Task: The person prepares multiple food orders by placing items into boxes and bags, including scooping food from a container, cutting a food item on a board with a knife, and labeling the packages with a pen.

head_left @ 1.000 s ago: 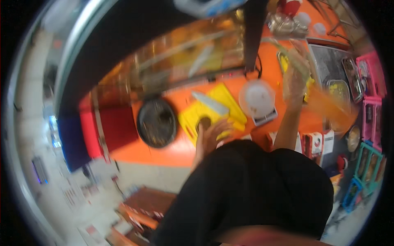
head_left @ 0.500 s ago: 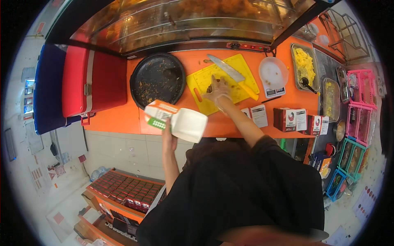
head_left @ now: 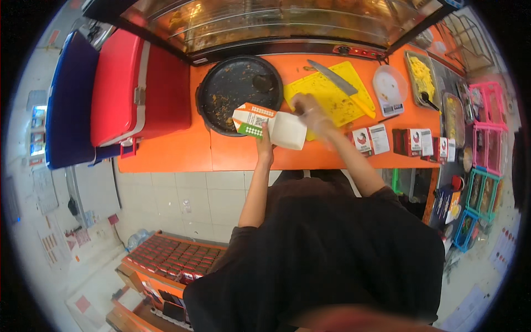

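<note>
Evidently, the left hand (head_left: pixel 264 143) is closed around an open paperboard carton with a white interior and orange and green printed flaps (head_left: pixel 289 133), held in front of the round black crumb-strewn tray (head_left: pixel 224 83). The right hand (head_left: pixel 311 112), in a thin clear plastic glove, is curled just beside its mouth; whether those fingers hold anything, I cannot tell. Too firm a squeeze could buckle the carton's thin walls, and a tilt could spill contents onto the smooth orange tabletop (head_left: pixel 243 159). On the flat yellow plastic cutting board (head_left: pixel 305 87), a broad-bladed knife with a yellow handle (head_left: pixel 340 81) lies exposed; a careless sweep of the right forearm might catch it.
</note>
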### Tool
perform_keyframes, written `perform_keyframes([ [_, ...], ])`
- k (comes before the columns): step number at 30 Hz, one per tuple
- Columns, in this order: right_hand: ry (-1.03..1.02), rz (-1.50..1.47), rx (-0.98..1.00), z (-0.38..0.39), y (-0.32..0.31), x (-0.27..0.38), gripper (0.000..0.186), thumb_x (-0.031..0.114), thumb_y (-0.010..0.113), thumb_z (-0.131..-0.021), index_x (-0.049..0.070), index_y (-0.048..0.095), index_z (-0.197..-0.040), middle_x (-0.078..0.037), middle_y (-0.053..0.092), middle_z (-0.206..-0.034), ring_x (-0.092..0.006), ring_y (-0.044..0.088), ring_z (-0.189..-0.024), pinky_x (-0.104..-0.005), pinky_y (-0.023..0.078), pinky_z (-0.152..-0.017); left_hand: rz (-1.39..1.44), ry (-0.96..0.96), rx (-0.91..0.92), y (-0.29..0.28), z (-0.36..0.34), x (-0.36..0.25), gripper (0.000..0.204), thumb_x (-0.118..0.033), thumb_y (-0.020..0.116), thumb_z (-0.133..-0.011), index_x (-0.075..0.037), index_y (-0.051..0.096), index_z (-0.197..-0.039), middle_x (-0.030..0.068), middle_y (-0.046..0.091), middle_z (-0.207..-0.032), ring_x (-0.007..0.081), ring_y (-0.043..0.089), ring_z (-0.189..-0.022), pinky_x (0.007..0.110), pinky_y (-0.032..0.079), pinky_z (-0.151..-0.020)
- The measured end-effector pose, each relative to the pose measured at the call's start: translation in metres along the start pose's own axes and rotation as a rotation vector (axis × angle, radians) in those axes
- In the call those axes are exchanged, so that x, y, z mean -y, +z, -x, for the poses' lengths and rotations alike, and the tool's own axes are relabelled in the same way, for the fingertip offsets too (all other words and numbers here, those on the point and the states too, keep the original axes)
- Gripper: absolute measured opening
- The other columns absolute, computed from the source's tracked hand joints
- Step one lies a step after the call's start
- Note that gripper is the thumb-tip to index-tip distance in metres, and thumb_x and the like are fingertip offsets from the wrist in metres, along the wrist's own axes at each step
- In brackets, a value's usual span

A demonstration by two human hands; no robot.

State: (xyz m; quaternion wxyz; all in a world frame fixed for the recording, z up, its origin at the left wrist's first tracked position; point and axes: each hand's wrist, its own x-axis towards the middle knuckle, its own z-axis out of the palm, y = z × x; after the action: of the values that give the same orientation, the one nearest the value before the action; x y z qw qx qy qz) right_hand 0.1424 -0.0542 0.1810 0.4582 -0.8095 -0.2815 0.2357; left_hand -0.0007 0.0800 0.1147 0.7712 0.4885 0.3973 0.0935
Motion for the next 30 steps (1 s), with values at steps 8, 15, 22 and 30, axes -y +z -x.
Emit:
perform_keyframes([
  [8,0.009,0.493,0.067,0.051,-0.014,-0.018,0.070,0.018,0.074,-0.067,0.022,0.049,-0.132,-0.016,0.052,-0.120,-0.0366,0.052,-0.108,-0.0408,0.041,-0.096,0.046,-0.025,0.402,0.029,-0.033,0.032,0.051,-0.038,0.052,-0.095,-0.001,0.044,-0.129,0.0100,0.055,-0.118,0.0177,0.059,-0.099,0.034,0.053,-0.076],
  [15,0.364,-1.694,-0.203,0.074,-0.066,-0.021,0.053,0.042,0.054,-0.089,0.019,0.039,-0.134,-0.010,0.043,-0.133,-0.0344,0.049,-0.114,-0.0466,0.039,-0.098,-0.371,0.072,0.210,0.005,-0.037,0.031,0.044,-0.032,0.057,-0.093,0.005,0.057,-0.116,0.0148,0.061,-0.109,0.0199,0.059,-0.092,0.032,0.047,-0.080],
  [22,0.288,-1.524,-0.926,0.042,-0.025,-0.073,0.056,0.046,0.052,-0.088,0.023,0.031,-0.134,-0.010,0.031,-0.134,-0.0352,0.038,-0.119,-0.0545,0.035,-0.097,-0.630,0.870,0.307,0.136,0.104,-0.045,0.046,-0.018,0.067,-0.078,-0.002,0.052,-0.118,0.0161,0.054,-0.096,0.0314,0.046,-0.106,0.042,0.034,-0.093],
  [30,0.154,-0.478,-0.851,0.026,-0.033,-0.046,0.058,0.027,0.052,-0.091,0.014,0.029,-0.143,-0.010,0.035,-0.139,-0.0242,0.036,-0.126,-0.0390,0.036,-0.098,-1.070,0.720,0.230,0.212,-0.009,-0.028,0.053,-0.021,0.069,-0.074,-0.018,0.050,-0.124,0.0058,0.059,-0.088,0.0209,0.058,-0.092,0.044,0.036,-0.083],
])
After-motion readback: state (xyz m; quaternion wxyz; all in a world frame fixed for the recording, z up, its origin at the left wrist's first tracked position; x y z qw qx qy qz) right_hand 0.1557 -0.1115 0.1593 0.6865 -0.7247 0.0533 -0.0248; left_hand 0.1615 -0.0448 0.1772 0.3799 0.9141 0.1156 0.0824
